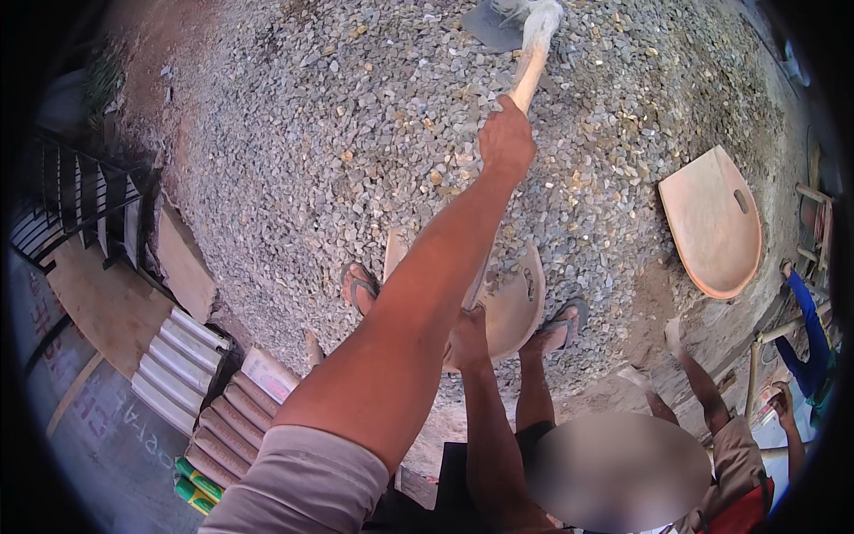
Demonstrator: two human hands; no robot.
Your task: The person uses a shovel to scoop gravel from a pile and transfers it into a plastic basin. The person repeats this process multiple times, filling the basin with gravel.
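Observation:
My left hand [507, 143] is closed around the wooden handle [529, 77] of a hoe, its arm stretched forward over the gravel. Closer to my body, my right hand [468, 337] grips the rear part of the same handle. The hoe's dark blade [492, 28] lies on the gravel [300, 133] at the top of the view, and its neck is coated in pale grey. A tan scoop-shaped pan [510, 327] with a slot grip rests between my feet, partly hidden by my arms. Another such pan [712, 227] lies at the right, its inside bare.
Stacked cement bags [230, 427], white corrugated pieces [180, 370] and a black metal rack [87, 200] stand at the left. At the lower right is a co-worker [737, 447] in a tan shirt; farther right, a person in blue trousers [804, 307] is near wooden poles.

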